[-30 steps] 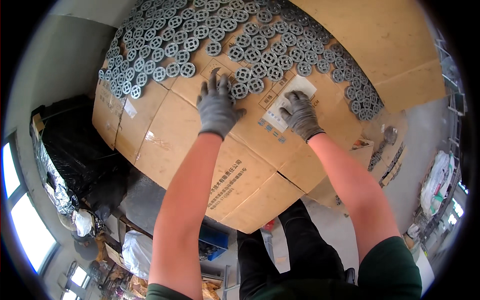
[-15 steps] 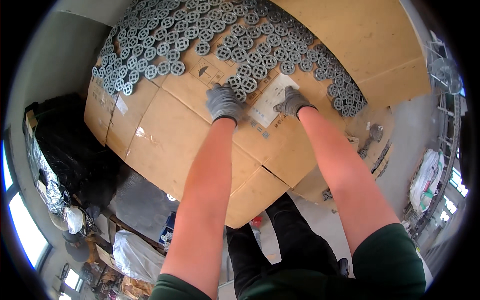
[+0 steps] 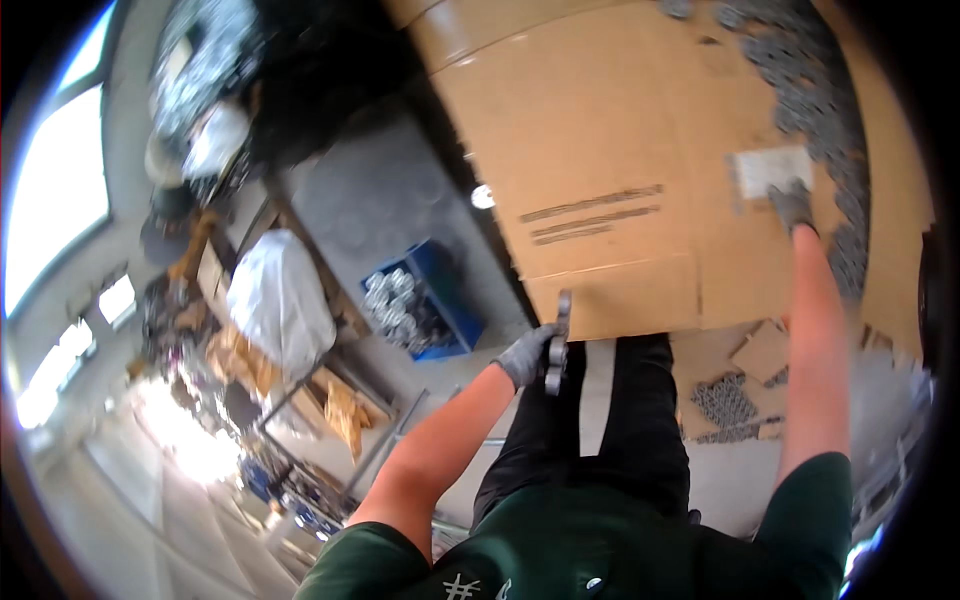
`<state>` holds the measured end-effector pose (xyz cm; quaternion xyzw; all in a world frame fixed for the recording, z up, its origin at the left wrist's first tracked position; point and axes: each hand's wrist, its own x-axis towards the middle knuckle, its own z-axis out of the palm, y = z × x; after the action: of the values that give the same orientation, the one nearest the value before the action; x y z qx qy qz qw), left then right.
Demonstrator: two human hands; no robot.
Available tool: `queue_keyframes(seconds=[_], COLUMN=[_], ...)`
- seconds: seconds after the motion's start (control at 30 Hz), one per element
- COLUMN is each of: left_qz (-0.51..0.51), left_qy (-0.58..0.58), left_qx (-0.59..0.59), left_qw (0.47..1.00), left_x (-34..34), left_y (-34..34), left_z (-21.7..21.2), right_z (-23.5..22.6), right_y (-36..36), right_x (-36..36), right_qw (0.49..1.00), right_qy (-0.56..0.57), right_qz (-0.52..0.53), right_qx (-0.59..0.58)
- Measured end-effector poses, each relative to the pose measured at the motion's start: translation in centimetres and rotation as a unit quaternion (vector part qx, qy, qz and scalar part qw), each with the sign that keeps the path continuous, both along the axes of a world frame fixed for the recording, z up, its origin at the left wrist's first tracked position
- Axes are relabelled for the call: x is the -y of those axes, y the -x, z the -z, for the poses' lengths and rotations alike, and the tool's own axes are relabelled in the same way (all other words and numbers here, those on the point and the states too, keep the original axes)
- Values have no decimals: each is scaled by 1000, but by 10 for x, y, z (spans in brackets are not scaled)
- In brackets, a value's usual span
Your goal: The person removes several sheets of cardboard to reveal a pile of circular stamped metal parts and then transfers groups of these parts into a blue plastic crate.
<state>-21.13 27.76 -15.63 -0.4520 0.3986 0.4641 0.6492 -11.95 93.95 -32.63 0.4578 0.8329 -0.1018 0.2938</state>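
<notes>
My left hand [image 3: 527,356], in a grey glove, is closed round grey metal discs [image 3: 558,345] held over my legs, just off the near edge of the cardboard. They show mostly edge-on and blurred, so I cannot count them. At the right, my gloved right hand [image 3: 793,205] lies with fingers stretched out on the lower edge of a white paper sheet [image 3: 772,172] on the cardboard [image 3: 610,130]. Many more grey discs [image 3: 805,90] with cut-out centres cover the far right part of the cardboard, smeared by motion.
On the floor to the left stands a blue bin [image 3: 450,310] with shiny metal parts in it, beside a dark flat sheet [image 3: 400,190]. A white plastic-covered bundle [image 3: 282,300] lies farther left. Dark grey parts [image 3: 725,400] sit on cardboard below, right of my legs.
The view has swung to the left. My left hand has left the layer of discs and come back toward my body with some of them. My right hand stays at the white sheet.
</notes>
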Motion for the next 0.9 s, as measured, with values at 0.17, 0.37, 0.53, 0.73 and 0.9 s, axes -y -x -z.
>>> queue_keyframes(seconds=[0.17,0.37,0.53,0.73,0.9], left_qz=[-246,-342,-483,-320,112], left_qy=[127,380,364,398,309], left_qx=[-21,-111,-107,-182,-191], left_qw=[961,852,789,840,925], left_x=[193,304,386,368,266], left_y=[-12,-25,-62,-75,-74], left_z=[-66,-72,-32,57,110], right_z=[-28,-60,-50,-25,-30], right_y=[43,46,44,18,-3], right_x=[90,151,163,128,86], right_qw=[997,989,988,990,987], right_qy=[-27,-17,16,2,15], right_qz=[8,19,29,-33,-96], right_qx=[69,147,151,140,127])
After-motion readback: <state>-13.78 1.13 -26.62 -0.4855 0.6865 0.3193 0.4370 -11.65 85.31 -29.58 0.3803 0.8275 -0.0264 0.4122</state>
